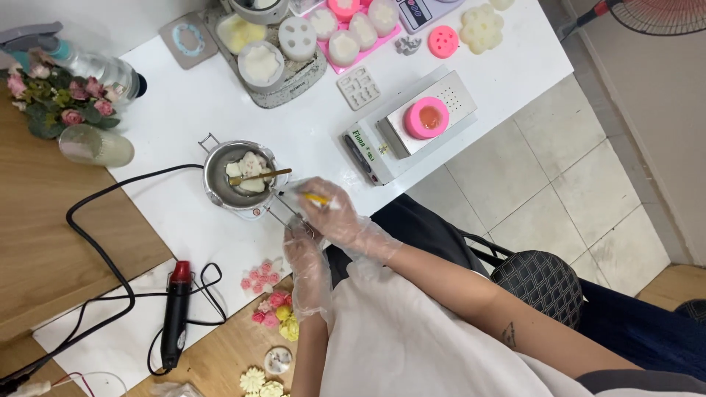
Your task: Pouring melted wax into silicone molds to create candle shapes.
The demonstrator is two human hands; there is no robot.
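Pot point(237, 176) holds white wax chunks point(248, 170); right hand point(327, 213) pinches stirrer point(259, 175), left hand point(303, 250) grips pot handle point(288, 213). Best stir slowly, pot kept level.

White table point(184, 117), brown wooden bench point(44, 242), pale grey floor tiles point(544, 198). Silver pot point(220, 180) holds cream-white wax chunks point(248, 173) and a golden-brown stick point(261, 176). Both hands, left hand point(305, 265) and right hand point(334, 213), wear clear gloves; the right one holds a yellow-tipped tool point(318, 198). Black heat gun point(175, 316) has a red tip. Pink moulds point(425, 117), pink and yellow small flowers point(272, 305), a pink-rose bouquet point(55, 99) with green leaves, black chair point(540, 283) with a checked weave
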